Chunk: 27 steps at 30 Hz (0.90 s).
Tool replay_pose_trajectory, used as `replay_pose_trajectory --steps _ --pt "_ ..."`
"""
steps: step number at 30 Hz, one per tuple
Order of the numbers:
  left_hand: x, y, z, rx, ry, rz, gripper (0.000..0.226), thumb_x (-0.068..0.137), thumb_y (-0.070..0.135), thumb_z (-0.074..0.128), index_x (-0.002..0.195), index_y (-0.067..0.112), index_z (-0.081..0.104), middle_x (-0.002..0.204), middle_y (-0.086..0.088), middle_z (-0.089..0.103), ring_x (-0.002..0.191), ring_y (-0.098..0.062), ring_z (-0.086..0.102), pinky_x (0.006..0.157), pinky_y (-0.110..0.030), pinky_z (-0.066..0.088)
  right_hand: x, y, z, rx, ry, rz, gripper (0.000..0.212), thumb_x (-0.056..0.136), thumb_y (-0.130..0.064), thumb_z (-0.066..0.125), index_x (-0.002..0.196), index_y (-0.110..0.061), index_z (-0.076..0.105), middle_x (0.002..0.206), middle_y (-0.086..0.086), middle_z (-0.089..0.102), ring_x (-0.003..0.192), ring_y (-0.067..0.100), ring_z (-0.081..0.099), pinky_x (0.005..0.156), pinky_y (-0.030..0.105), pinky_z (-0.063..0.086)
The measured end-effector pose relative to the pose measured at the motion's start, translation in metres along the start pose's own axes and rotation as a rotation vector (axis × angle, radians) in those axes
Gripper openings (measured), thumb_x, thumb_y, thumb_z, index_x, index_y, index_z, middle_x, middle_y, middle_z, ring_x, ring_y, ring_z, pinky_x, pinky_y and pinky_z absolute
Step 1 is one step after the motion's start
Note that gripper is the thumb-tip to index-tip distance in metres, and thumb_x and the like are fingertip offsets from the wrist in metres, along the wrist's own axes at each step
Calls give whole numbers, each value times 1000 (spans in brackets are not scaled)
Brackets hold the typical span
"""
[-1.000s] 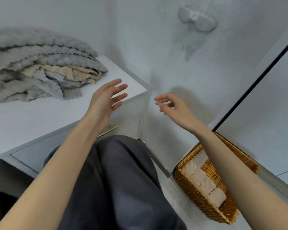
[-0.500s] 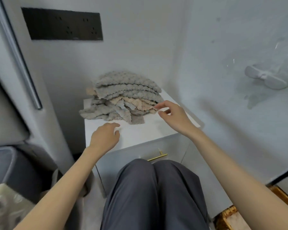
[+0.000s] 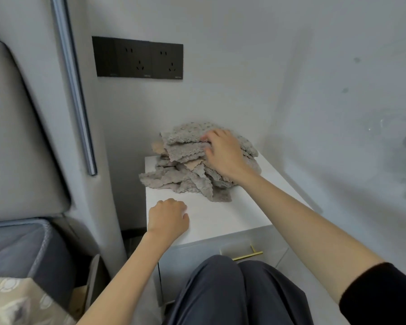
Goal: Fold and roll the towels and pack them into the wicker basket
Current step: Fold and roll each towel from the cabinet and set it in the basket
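- Towels (image 3: 188, 177) in a loose grey and beige heap at the far end of the white cabinet top (image 3: 220, 219), close to the wall.
- Right hand (image 3: 224, 156) on the heap's upper right, fingers curled into the top layers, grasping them.
- Left hand (image 3: 168, 219) resting at the near left of the cabinet top, clenched on nothing, apart from the heap.
- Brass drawer handle (image 3: 247, 254) just below the near edge.
- Black socket panel (image 3: 138, 58) on the far wall, up and left.
- Dark-trousered knees (image 3: 232, 289) nearest.
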State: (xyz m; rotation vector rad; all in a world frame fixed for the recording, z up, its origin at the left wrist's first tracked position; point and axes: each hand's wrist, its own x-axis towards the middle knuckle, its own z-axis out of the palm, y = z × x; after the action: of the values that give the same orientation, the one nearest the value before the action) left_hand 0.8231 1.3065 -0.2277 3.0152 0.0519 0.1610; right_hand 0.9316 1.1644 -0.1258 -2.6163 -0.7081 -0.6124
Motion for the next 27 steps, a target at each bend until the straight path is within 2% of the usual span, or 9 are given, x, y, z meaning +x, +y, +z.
replay_pose_trajectory --steps 6,9,13,15,17,20,23,25,27 --pt "9 -7 0 0 -4 29 33 90 29 43 115 26 64 107 2 62 98 -21 57 67 -25 39 36 -10 29 -67 -48 99 38 94 -25 54 131 -20 51 135 2 52 129 23 40 109 39 29" --pt "9 -7 -3 19 -9 39 33 90 27 42 115 24 64 107 0 62 97 -22 57 67 -26 39 48 -12 29 -114 59 126 24 96 -27 51 116 -19 61 119 3 62 116 25 47 98 38 35" --pt "7 -3 -8 30 -35 52 33 92 27 41 117 22 62 107 -2 61 99 -23 56 68 -27 39 55 -11 7 44 203 140 21 97 -21 48 108 -13 64 101 2 69 98 22 56 84 35 44" --pt "8 -4 -10 24 -50 55 33 92 29 41 117 22 63 111 -1 62 102 -23 57 72 -27 42 54 -7 -13 175 257 157 19 98 -18 46 107 -13 62 89 -2 67 84 18 59 71 28 41" --pt "11 -7 -15 -10 -78 33 34 93 31 41 117 25 64 117 0 63 105 -23 58 77 -28 45 50 -1 -34 284 280 163 17 98 -16 43 106 -14 58 84 -6 61 76 15 55 64 26 35" --pt "13 -6 -28 -215 -64 -52 36 96 36 43 128 29 55 123 0 61 110 -24 58 80 -31 43 36 10 -66 395 288 130 14 99 -14 40 106 -14 53 86 -2 59 76 17 52 65 29 37" --pt "13 7 -48 -473 151 -49 57 95 43 48 145 24 31 126 -1 60 105 -21 59 75 -31 43 19 13 -90 505 260 162 14 101 -18 36 100 -15 50 82 1 59 66 14 49 62 30 39" --pt "13 23 -66 -749 212 19 83 87 53 58 151 27 11 143 -1 45 125 -18 48 91 -33 44 7 13 -103 624 189 205 13 101 -17 38 98 -16 51 82 8 59 69 16 50 65 34 42" --pt "12 41 -86 -1009 176 96 105 75 62 67 151 35 0 155 5 26 138 -10 31 107 -32 35 -5 12 -114 737 93 244 13 101 -16 41 104 -10 52 96 27 62 74 28 56 70 41 47"
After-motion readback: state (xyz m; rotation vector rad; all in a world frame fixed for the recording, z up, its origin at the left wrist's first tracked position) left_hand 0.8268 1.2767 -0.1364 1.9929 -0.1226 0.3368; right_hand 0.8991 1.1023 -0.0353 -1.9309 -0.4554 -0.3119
